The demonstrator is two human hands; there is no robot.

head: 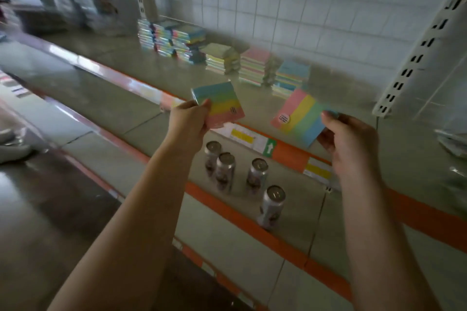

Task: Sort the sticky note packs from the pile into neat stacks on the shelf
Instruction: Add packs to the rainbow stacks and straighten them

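1. The left hand has its grip pinched on a striped sticky note pack, held above the shelf edge.
2. The right hand pinches a second pack by its blue end, tilted, just in front of the stacks.
3. Neat stacks line the shelf's back.
4. Four cans stand on the lower shelf.

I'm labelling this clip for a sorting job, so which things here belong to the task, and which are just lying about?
Part of the job:
- striped pack in left hand
- striped pack in right hand
- stacks of packs on the upper shelf

Just lying about:
- four cans on the lower shelf
- price labels on the shelf edge
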